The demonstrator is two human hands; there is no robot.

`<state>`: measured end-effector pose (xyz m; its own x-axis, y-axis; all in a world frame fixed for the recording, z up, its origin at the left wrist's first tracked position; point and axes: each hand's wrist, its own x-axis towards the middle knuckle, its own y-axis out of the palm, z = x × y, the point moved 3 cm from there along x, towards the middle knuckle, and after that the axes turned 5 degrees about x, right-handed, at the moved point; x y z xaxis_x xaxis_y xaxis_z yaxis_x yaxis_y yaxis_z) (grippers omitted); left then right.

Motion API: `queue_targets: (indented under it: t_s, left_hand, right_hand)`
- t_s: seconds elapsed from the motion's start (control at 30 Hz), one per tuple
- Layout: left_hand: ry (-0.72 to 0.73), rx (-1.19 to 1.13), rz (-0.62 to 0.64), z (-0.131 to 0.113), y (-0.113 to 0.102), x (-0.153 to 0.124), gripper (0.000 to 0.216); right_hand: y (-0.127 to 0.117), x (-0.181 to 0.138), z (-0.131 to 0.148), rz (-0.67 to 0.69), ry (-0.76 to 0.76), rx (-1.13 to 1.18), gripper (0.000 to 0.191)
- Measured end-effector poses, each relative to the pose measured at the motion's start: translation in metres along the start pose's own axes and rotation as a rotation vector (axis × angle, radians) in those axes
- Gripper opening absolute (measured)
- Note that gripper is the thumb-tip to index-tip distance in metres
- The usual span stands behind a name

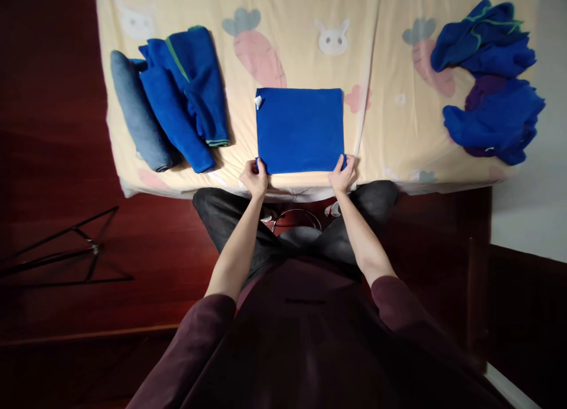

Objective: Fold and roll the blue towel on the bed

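Note:
A blue towel [300, 128] lies flat as a neat rectangle on the bed, straight in front of me. A small white tag [258, 102] shows at its far left corner. My left hand [255, 177] pinches the near left corner between thumb and fingers. At the near right corner, my right hand [344, 174] holds the cloth in the same kind of pinch. Both hands rest by the bed's near edge, and the towel's underside is hidden.
To the left lie a grey rolled towel [139, 111] and blue rolled or folded towels [177, 108], one with green edging. Crumpled blue cloths [498, 120] are heaped at the right on the carrot-patterned sheet [305, 19]. A black tripod stand [93, 249] is on the floor at left.

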<state>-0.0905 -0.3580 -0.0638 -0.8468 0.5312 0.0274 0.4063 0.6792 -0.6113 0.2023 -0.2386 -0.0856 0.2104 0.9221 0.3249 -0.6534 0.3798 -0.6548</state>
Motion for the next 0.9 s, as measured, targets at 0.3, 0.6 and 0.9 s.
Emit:
queue_targets:
  t_s: [0.3, 0.6, 0.9]
  left_hand:
    - [0.032, -0.051, -0.012, 0.0, -0.0011, 0.0038, 0.028]
    - [0.07, -0.039, -0.074, 0.0008, 0.0051, 0.0005, 0.026]
    - [0.137, 0.016, -0.076, 0.0034, 0.0075, 0.006, 0.019]
  right_hand:
    - [0.0045, 0.0028, -0.0052, 0.081, 0.091, 0.11, 0.043]
    - [0.0061, 0.0023, -0.0067, 0.04, -0.013, 0.079, 0.038]
    - [0.0083, 0.0056, -0.0079, 0.025, 0.09, 0.128, 0.037]
